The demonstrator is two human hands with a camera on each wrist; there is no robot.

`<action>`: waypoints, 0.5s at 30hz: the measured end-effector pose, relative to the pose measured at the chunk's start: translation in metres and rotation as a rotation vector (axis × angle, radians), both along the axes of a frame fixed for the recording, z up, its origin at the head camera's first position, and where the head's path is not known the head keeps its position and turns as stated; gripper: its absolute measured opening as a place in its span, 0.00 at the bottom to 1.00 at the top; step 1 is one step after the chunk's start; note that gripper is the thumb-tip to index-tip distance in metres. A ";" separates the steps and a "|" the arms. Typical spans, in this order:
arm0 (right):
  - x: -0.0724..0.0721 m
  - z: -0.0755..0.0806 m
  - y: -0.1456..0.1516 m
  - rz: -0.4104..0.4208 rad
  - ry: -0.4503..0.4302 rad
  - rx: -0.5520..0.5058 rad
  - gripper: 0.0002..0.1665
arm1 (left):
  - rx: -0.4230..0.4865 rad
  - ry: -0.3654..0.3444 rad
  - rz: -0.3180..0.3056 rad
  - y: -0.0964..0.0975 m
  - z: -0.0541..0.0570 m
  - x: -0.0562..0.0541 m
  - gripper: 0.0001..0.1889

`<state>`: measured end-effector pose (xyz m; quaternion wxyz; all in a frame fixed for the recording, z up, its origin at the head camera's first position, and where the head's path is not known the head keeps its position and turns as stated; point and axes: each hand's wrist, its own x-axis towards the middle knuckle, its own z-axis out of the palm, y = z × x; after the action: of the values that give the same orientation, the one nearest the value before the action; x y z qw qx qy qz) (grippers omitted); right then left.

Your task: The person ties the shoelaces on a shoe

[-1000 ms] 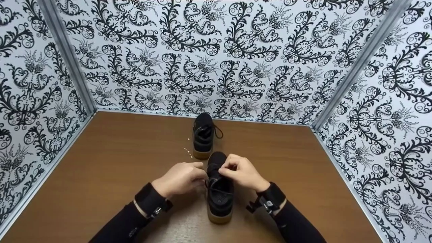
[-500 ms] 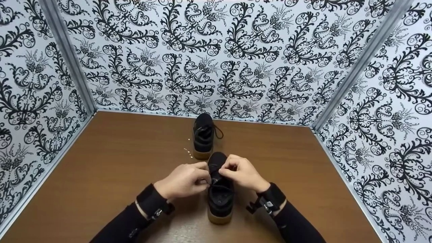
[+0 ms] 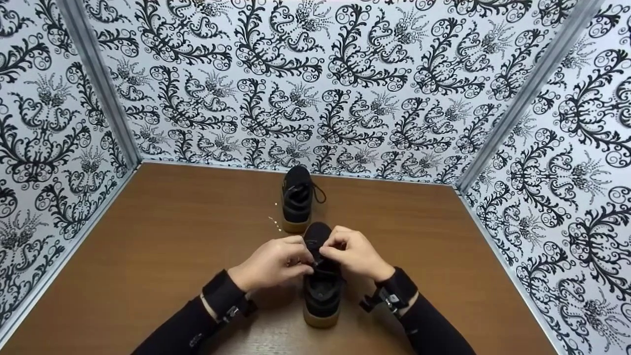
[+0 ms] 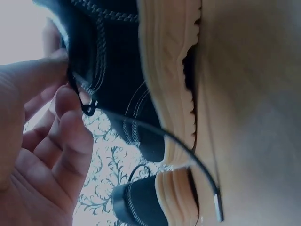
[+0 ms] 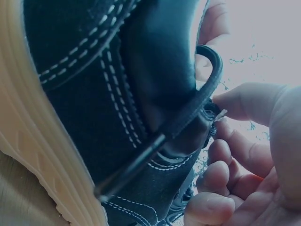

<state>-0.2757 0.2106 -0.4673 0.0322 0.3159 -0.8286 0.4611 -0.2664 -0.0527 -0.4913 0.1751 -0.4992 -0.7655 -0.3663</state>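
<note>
The near black shoe (image 3: 321, 306) stands upright on the table, gum-coloured sole down and toe pointing away from me. My left hand (image 3: 273, 262) reaches over its left side at the lacing. In the left wrist view, its thumb and a finger pinch the black shoelace (image 4: 155, 128), whose tipped end dangles past the sole. From the right, my right hand (image 3: 357, 254) pinches the lacing near the tongue. A lace end (image 5: 188, 110) loops over the collar in the right wrist view, its tip hanging down the shoe's side. Fingers partly hide the eyelets.
A matching black shoe (image 3: 297, 209) stands just beyond the near one, a lace loop out on its right. Small white marks (image 3: 274, 223) lie on the brown table (image 3: 197, 222) beside it. Patterned panels (image 3: 315, 88) wall the table at the back and both sides.
My left hand has moved right, from beside the shoe to over its lacing. The lace that stretched across the shoe's opening no longer shows there. The right hand has stayed in place.
</note>
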 end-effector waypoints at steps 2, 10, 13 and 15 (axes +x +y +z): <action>-0.005 -0.006 0.002 -0.006 0.008 0.010 0.03 | 0.003 -0.014 0.003 -0.004 0.001 -0.002 0.06; -0.008 -0.009 0.007 0.016 -0.001 0.007 0.03 | -0.111 0.067 0.110 -0.006 -0.004 -0.004 0.11; -0.008 -0.008 0.007 0.017 0.003 0.016 0.03 | -0.105 0.103 0.126 -0.003 -0.006 -0.003 0.08; -0.008 -0.008 0.007 0.016 0.003 0.024 0.03 | -0.073 0.111 0.114 -0.002 -0.005 -0.002 0.06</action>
<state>-0.2833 0.2178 -0.4750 0.0261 0.3235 -0.8316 0.4506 -0.2683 -0.0543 -0.4965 0.2194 -0.4802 -0.7947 -0.2995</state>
